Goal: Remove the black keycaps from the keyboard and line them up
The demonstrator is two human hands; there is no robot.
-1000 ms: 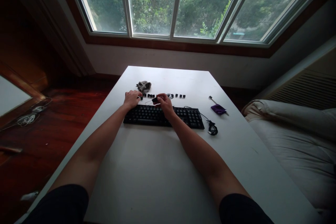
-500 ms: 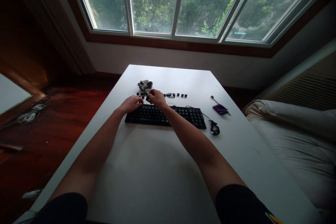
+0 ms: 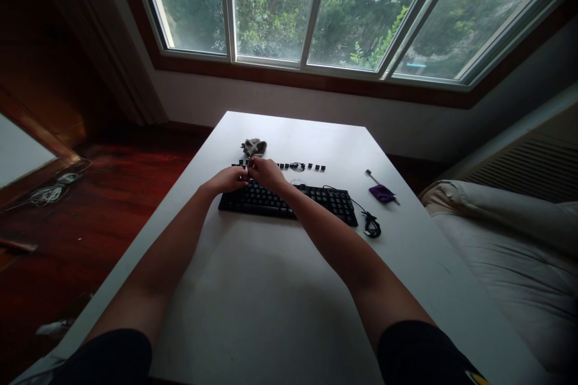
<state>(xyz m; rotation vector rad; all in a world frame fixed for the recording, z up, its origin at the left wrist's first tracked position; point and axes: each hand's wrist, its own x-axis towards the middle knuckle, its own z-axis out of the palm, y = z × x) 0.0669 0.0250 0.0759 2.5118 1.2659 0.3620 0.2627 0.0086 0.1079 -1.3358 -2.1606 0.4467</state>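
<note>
A black keyboard [image 3: 311, 198] lies across the white table, its rear left part hidden by my hands. Over that corner, my left hand [image 3: 231, 179] has its fingertips pinched together, and what they grip, if anything, is too small to see. My right hand [image 3: 268, 174] meets it there, closed on a small keycap puller that the fingers now mostly cover; its dark body and thin wires showed a moment ago. Behind the keyboard, loose black keycaps [image 3: 317, 167] stand in a row, partly blocked by my hands. Among them rests a small dark coil [image 3: 297, 166].
A crumpled grey cloth [image 3: 254, 147] lies beyond my hands. At the right are a coiled black cable [image 3: 372, 225] and a purple cloth [image 3: 383, 194] with a brush [image 3: 370, 174] by it. A cushioned seat [image 3: 497, 252] stands right of the white table [image 3: 253, 289].
My hands have drawn closer together at the keyboard's rear left. The right hand has lowered a little, and the puller's wires no longer show. The whole view has shifted slightly.
</note>
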